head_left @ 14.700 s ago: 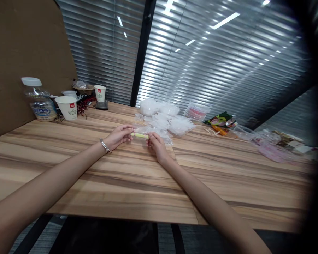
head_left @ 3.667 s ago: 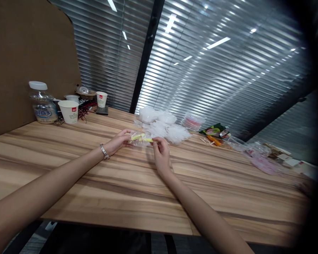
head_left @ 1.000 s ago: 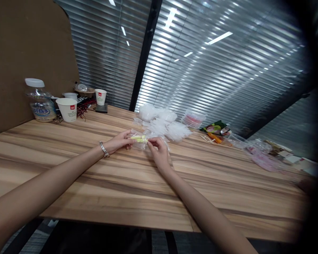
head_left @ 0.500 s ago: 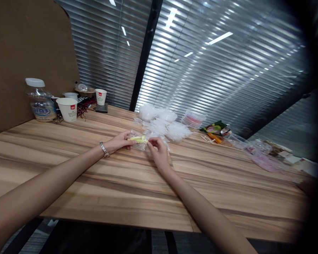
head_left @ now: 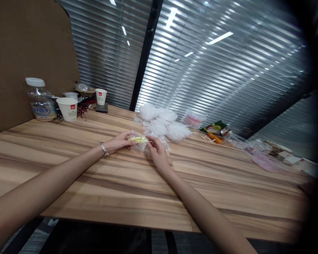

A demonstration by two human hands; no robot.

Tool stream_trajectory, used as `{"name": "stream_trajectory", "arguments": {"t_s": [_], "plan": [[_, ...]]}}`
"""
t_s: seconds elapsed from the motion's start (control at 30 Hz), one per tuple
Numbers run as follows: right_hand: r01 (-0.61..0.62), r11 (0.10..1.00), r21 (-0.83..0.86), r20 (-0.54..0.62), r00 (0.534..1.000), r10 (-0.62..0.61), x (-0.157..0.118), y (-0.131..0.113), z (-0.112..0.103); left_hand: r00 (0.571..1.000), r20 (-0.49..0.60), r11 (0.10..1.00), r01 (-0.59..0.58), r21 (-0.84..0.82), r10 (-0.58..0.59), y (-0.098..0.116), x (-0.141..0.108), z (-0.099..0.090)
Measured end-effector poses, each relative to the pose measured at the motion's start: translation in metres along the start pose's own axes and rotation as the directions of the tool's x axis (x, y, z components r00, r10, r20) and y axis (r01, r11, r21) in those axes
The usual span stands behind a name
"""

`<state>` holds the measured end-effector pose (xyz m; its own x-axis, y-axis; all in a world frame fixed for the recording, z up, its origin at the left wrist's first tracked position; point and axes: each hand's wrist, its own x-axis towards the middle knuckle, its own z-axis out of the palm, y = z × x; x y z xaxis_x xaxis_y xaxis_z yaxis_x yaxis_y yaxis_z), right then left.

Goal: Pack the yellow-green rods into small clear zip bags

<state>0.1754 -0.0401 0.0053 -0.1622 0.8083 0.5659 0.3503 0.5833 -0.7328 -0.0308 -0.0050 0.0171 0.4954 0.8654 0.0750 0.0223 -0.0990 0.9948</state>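
A small clear plastic bag (head_left: pixel 141 145) with something yellow (head_left: pixel 139 139) inside is held low over the wooden table, between my two hands. My left hand (head_left: pixel 122 141), with a silver bracelet at the wrist, pinches the bag's left side between thumb and fingers. At the bag's right edge, the thumb and fingers of my right hand (head_left: pixel 157 151) are closed on the plastic. What exactly the yellow thing is, I cannot make out. Just beyond my hands lies a heap of clear plastic bags (head_left: pixel 159 127), partly hidden by my right fingers.
At the left stand a large plastic jar (head_left: pixel 41 102), a paper cup (head_left: pixel 68 110) and another cup (head_left: pixel 101 97) on a small dark scale (head_left: pixel 101 108). Clear round containers (head_left: pixel 194 120) stand behind the heap. Packets and a pink plastic bag (head_left: pixel 266 160) lie at the right.
My right fingers have shifted slightly up and left along the bag's right edge. My left hand has barely moved and keeps its hold.
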Motion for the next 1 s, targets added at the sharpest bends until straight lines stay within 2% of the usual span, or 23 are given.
{"name": "stream_trajectory", "arguments": {"t_s": [0.27, 0.43, 0.53, 0.67, 0.77, 1.0], "plan": [[-0.070, 0.997, 0.023, 0.017, 0.997, 0.069, -0.001, -0.003, 0.003, 1.000, -0.025, 0.999, -0.003, -0.039, 0.002, 0.000, -0.001, 0.000], [-0.148, 0.979, 0.137, -0.011, 0.988, 0.151, 0.001, 0.007, 0.005, 1.000, 0.025, 0.990, -0.001, -0.139, 0.005, -0.003, 0.002, -0.002], [-0.170, 0.971, 0.166, -0.066, 0.981, 0.183, 0.002, 0.016, 0.005, 0.998, 0.057, 0.991, -0.004, -0.130, 0.012, -0.005, 0.004, -0.003], [-0.148, 0.978, 0.147, -0.136, 0.976, 0.168, 0.002, 0.019, 0.003, 0.997, 0.079, 0.998, 0.006, -0.061, -0.002, -0.007, 0.005, -0.003], [-0.116, 0.986, 0.120, -0.182, 0.974, 0.137, 0.002, 0.013, 0.000, 0.998, 0.059, 0.996, 0.019, -0.088, -0.014, -0.007, 0.005, -0.003], [-0.128, 0.989, 0.077, -0.145, 0.980, 0.138, 0.001, 0.004, -0.001, 0.999, 0.049, 0.990, 0.020, -0.142, -0.013, -0.011, 0.005, -0.005]]}}
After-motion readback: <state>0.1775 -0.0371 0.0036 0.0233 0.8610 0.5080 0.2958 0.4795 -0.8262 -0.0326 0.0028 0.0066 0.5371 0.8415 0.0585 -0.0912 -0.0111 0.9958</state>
